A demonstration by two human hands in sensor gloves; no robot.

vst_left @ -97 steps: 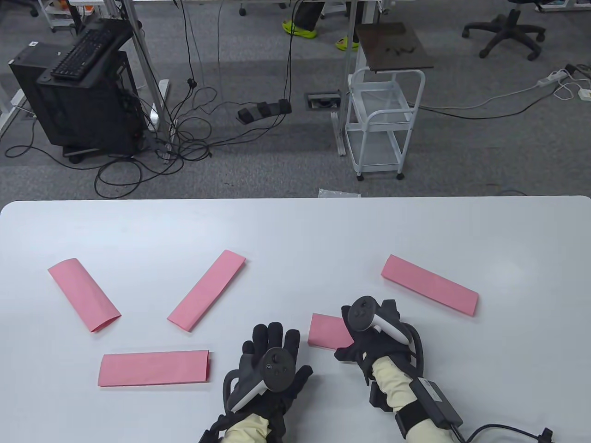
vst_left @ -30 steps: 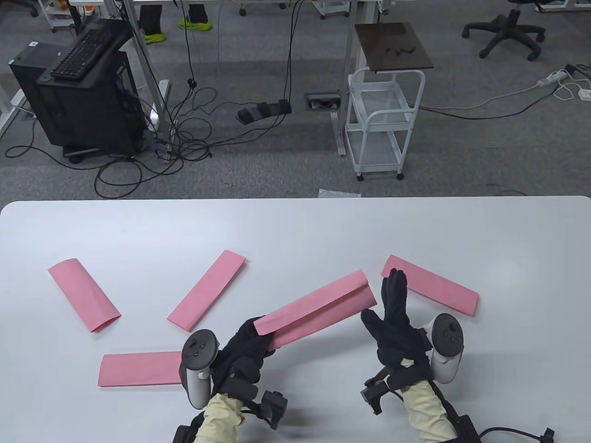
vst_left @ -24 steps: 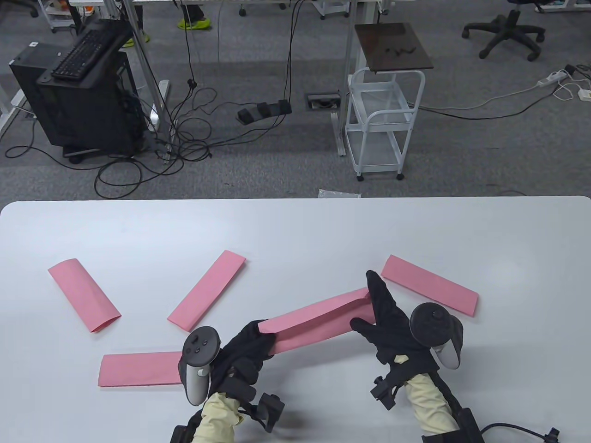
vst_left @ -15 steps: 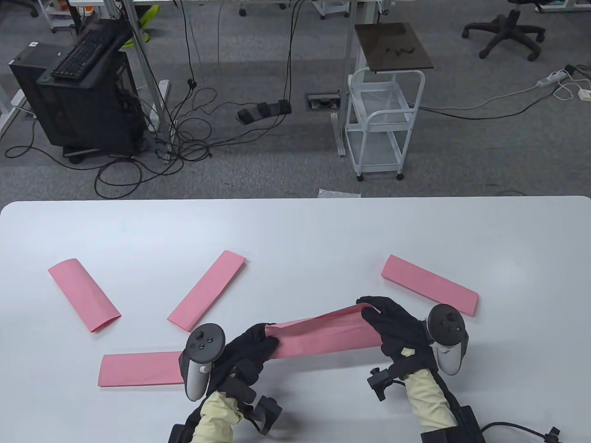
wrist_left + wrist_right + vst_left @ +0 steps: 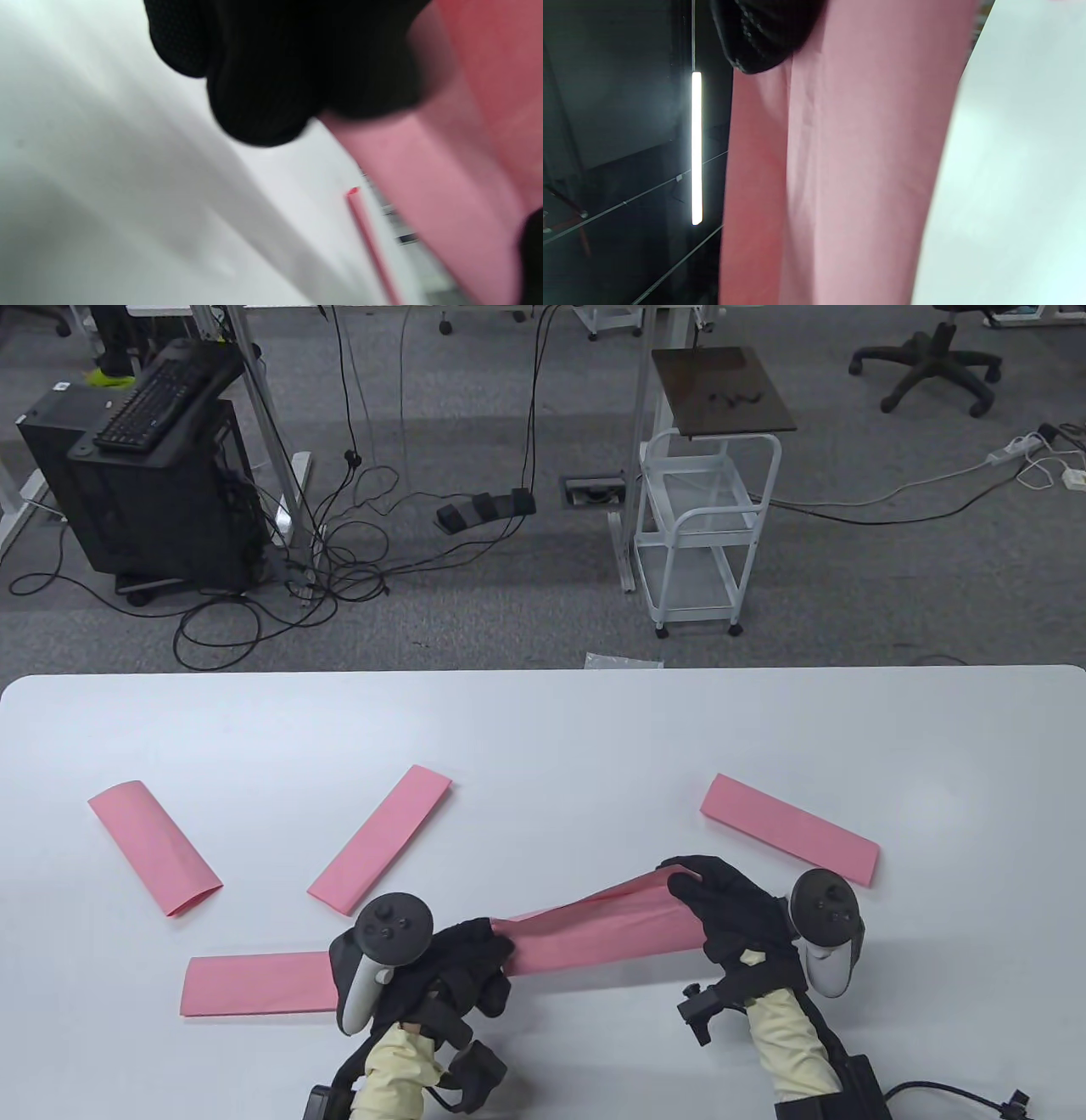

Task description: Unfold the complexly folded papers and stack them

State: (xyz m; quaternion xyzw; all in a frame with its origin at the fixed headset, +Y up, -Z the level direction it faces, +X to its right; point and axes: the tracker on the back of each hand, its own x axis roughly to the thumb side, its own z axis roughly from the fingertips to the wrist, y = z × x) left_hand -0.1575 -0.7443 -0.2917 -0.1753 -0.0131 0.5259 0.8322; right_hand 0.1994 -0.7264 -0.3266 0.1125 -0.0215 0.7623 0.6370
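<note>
A long pink folded paper (image 5: pixel 607 935) is held above the white table (image 5: pixel 543 729) between both hands. My left hand (image 5: pixel 475 963) grips its left end. My right hand (image 5: pixel 721 903) grips its right end, where the upper layer lifts apart from the lower one. The paper fills the right wrist view (image 5: pixel 848 169) and shows under my fingers in the left wrist view (image 5: pixel 445 178). Several other folded pink papers lie flat: far left (image 5: pixel 154 848), centre left (image 5: pixel 379 840), front left (image 5: pixel 254 984) partly under my left hand, and right (image 5: pixel 789 829).
The table's far edge runs across the middle of the table view. Beyond it on the floor stand a white cart (image 5: pixel 704 526), a black computer stand (image 5: pixel 153 466), cables and an office chair (image 5: pixel 933 356).
The short folded piece was picked up and opened into a long strip. My right hand took hold of its right end, and both hands drew it down toward the front; the top layer is parting.
</note>
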